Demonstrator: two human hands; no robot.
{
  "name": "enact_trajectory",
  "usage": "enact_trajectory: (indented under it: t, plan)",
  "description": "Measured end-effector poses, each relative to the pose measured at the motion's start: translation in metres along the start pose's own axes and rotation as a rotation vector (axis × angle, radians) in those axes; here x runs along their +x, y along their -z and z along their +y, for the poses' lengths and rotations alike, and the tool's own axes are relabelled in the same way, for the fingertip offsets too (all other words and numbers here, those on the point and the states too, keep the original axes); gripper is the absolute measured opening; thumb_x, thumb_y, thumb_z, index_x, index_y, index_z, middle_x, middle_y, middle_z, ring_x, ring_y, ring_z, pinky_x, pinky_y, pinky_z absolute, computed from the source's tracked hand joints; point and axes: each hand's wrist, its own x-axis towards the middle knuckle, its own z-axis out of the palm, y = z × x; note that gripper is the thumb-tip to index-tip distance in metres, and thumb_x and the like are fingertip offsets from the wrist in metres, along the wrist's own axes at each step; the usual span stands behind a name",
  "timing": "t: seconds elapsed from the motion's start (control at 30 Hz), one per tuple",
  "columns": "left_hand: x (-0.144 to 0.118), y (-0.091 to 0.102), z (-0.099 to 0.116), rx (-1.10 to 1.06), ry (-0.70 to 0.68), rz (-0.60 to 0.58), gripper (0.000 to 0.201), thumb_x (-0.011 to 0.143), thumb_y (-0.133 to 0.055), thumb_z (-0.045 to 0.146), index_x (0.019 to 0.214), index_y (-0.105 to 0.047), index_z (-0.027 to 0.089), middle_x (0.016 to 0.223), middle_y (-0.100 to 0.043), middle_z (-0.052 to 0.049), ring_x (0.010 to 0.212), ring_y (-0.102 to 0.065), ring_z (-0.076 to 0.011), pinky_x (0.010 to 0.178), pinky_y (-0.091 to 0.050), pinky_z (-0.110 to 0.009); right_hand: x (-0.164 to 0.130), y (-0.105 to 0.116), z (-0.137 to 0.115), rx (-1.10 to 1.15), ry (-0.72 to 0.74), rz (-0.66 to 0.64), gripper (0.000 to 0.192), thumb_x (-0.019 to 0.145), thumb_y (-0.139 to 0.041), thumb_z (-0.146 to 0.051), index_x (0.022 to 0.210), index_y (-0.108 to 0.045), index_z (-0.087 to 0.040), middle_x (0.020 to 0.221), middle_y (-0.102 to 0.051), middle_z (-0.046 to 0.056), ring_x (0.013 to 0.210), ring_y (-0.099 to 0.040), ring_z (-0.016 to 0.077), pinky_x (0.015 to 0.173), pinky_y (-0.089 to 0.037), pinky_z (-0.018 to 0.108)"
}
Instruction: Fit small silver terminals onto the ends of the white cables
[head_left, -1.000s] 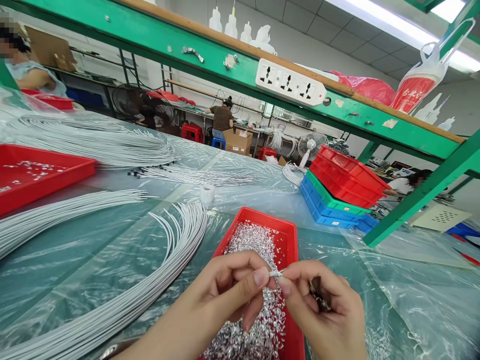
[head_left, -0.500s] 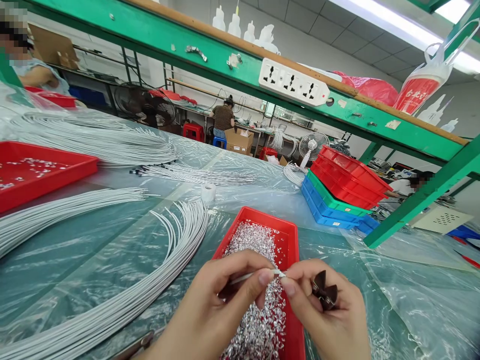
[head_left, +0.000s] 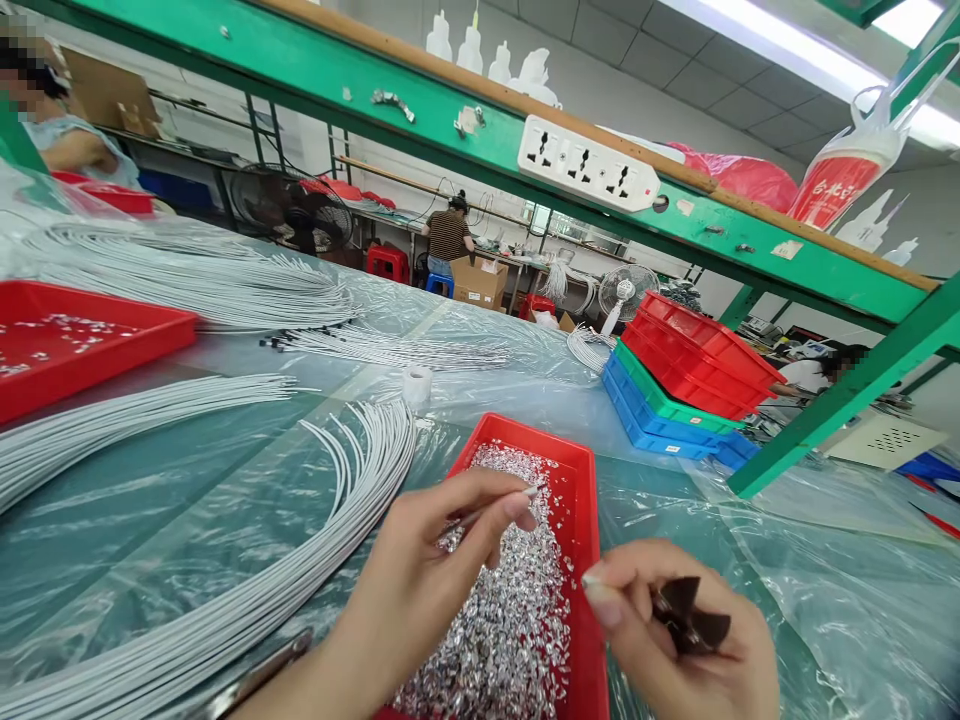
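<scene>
My left hand is above the near red tray. Its thumb and forefinger are closed on a white cable, whose tip pokes out past the fingers. My right hand is apart from it, at the tray's right edge. A small whitish piece is pinched between its thumb and forefinger, too small to name. A dark brown piece with two flared wings sits in the same hand against the curled fingers. Below, the red tray holds many tiny shiny silver pieces.
Bundles of white cables curve across the plastic-covered bench at left. A metal tool lies by my left forearm. Another red tray, a white roll and stacked bins stand farther off. A green shelf beam crosses above.
My hands have parted from where they met at the cable end. The left went slightly up and left with the cable; the right moved down and right with the whitish piece.
</scene>
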Motion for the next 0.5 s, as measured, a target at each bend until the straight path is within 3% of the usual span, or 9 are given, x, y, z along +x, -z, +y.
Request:
enact_trajectory:
  t: [0.1, 0.23, 0.5]
  plan:
    - [0.005, 0.000, 0.001, -0.223, 0.126, -0.151, 0.025, 0.094, -0.053, 0.036, 0.082, -0.066, 0.018, 0.075, -0.068, -0.001, 0.050, -0.051, -0.0077, 0.046, -0.035, -0.020, 0.013, 0.008, 0.010, -0.117, -0.032, 0.023, 0.010, 0.086, -0.065, -0.022, 0.081, -0.072, -0.027, 0.055, -0.046, -0.006, 0.045, -0.038, 0.0115, 0.042, -0.028, 0.020]
    - [0.003, 0.000, 0.005, -0.404, 0.250, -0.256, 0.031, 0.092, -0.055, 0.044, 0.087, -0.062, 0.014, 0.074, -0.069, -0.004, 0.043, -0.047, -0.0050, 0.041, -0.026, -0.018, 0.032, 0.013, 0.026, -0.126, -0.075, -0.041, 0.018, 0.093, -0.058, -0.029, 0.087, -0.070, -0.018, 0.070, -0.060, 0.001, 0.057, -0.050, 0.0153, 0.047, -0.036, 0.021]
    - [-0.006, -0.004, -0.003, -0.582, 0.376, -0.387, 0.032, 0.092, -0.056, 0.048, 0.083, -0.058, 0.017, 0.064, -0.067, 0.001, 0.035, -0.034, -0.0012, 0.038, -0.017, -0.017, 0.037, 0.015, 0.035, -0.185, -0.016, 0.052, 0.033, 0.090, -0.062, -0.031, 0.062, -0.048, -0.018, 0.058, -0.033, -0.005, 0.050, -0.029, 0.0114, 0.044, -0.025, 0.021]
